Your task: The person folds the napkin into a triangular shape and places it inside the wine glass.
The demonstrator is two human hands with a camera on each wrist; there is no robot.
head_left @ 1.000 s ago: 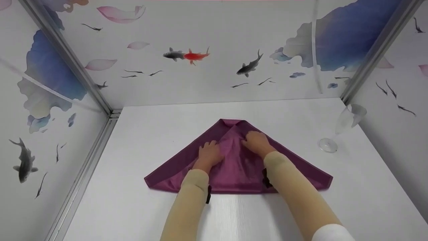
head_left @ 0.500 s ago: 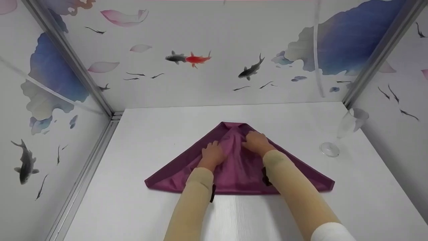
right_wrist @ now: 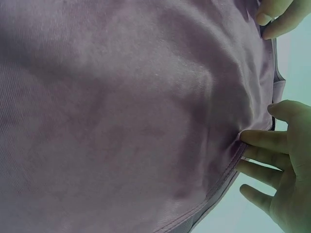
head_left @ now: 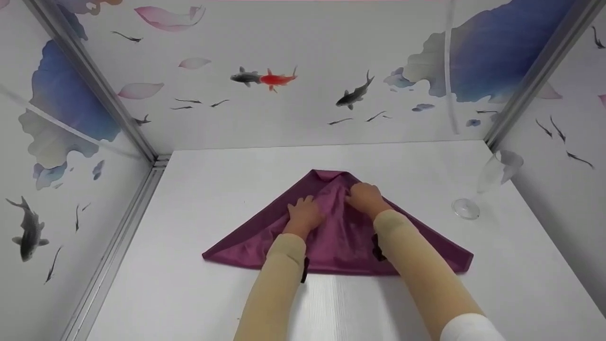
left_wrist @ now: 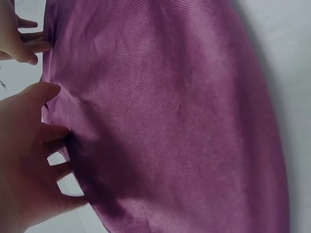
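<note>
A purple satin cloth napkin [head_left: 331, 241], folded into a broad triangle with a blunt far tip, lies on the white table. My left hand [head_left: 305, 213] grips the upper layer left of the middle, its thumb and index fingertip at a crease in the left wrist view. On the other side, my right hand [head_left: 367, 198] holds the layer near the right slanted edge; in the right wrist view its index fingertip [right_wrist: 245, 137] draws the cloth into a fold. Between both hands the fabric rises in loose folds. The layer's underside is mostly hidden.
A clear stemmed glass [head_left: 466, 208] stands at the back right of the white table [head_left: 189, 208]. White panels painted with fish and petals enclose the left, back [head_left: 303, 113] and right sides, with metal rails [head_left: 85, 80] at the corners.
My left hand has slid a little to the right and away from me, bunching the cloth toward the middle. The napkin's left corner has narrowed. My right hand has barely moved.
</note>
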